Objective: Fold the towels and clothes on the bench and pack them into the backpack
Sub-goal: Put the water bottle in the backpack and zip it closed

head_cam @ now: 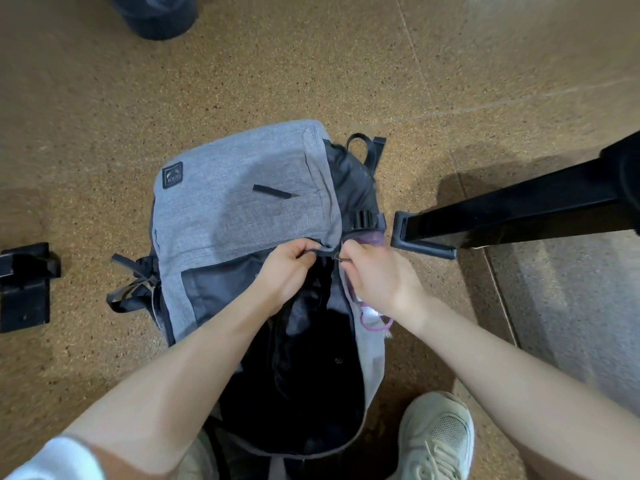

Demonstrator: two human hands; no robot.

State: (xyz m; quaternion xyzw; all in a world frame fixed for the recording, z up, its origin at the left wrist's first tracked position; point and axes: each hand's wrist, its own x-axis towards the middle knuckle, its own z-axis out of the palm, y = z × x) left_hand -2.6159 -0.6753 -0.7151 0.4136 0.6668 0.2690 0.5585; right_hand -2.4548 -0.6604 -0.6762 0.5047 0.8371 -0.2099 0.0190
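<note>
The grey fabric backpack (242,199) lies open on the speckled brown floor (104,98), near the feet. Left hand (287,271) pinches the floppy zipper edge, right hand (377,278) is clamped on the zipper pull. Soft stuff, so I'd hold that edge taut.

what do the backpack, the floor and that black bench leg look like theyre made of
The backpack looks like woven heathered grey fabric, matte, with smoother dark panels that may be nylon. The floor looks like speckled tan stone or terrazzo-style tile with a faint sheen and visible seams; it could be vinyl. The black bench leg looks like painted or coated metal, since it reflects light, though hard plastic is possible.
</note>
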